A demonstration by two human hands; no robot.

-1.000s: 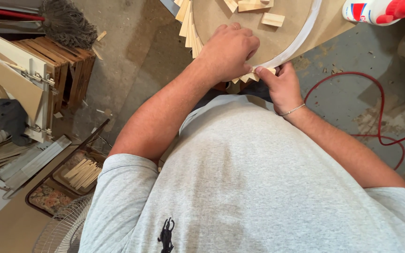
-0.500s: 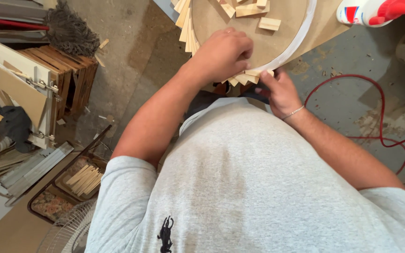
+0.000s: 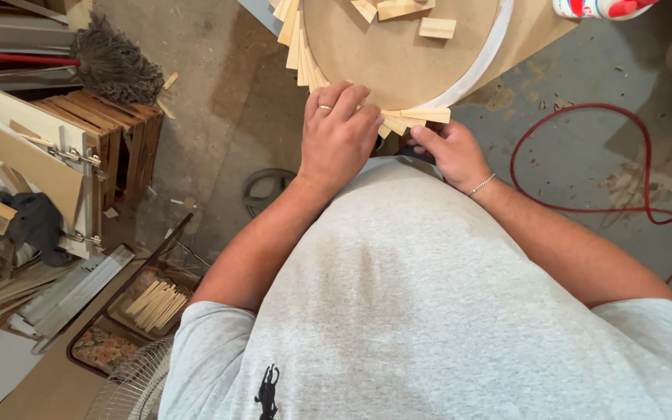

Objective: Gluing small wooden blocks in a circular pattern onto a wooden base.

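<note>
Left hand (image 3: 339, 132) presses flat on wooden slats (image 3: 410, 118); right hand (image 3: 449, 149) pinches one slat's end.

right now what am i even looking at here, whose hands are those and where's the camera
The camera is worn on a person's head and looks straight down over their grey shirt. Both bare hands are theirs. The left hand, wearing a ring, presses on small wooden strips fanned around the edge of a round board. The right hand pinches one strip at the rim. Loose wood blocks lie on the board. Below are a red hose and a mop.
</note>
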